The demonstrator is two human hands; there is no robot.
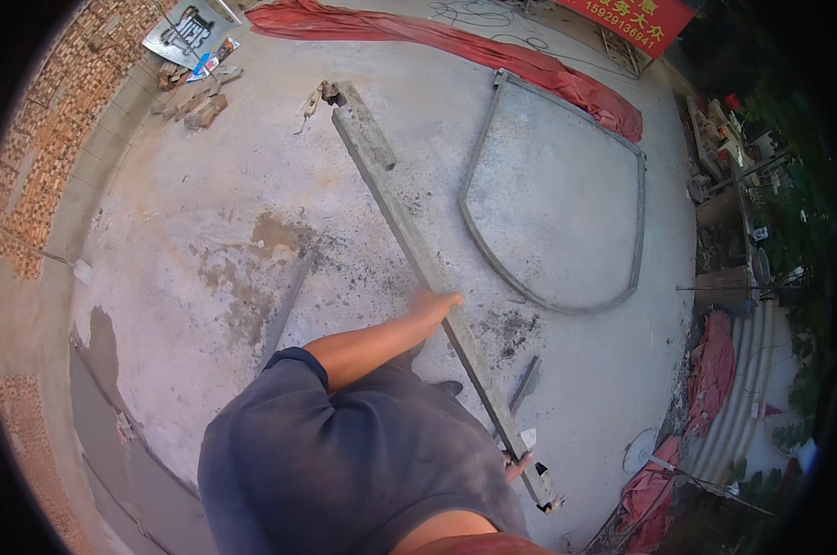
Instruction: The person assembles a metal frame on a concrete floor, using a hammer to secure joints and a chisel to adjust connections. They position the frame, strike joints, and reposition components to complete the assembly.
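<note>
A long grey beam slants across the middle, from the upper left down to the lower right by my body. My left hand is closed round its middle. Near the lower end my right hand grips the same beam; part of that hand is hidden by the beam. A shorter grey bar lies alongside the far end, with a dark and tan lump close by. A small white piece shows beside my right hand. Under the beam's lower half, a short grey strip rests on the concrete.
A grey frame with one curved end lies flat on the right. Behind it stretches a long red cloth. Another strip lies left of my arm. Broken bricks sit by the brick wall. Pipes and clutter line the right.
</note>
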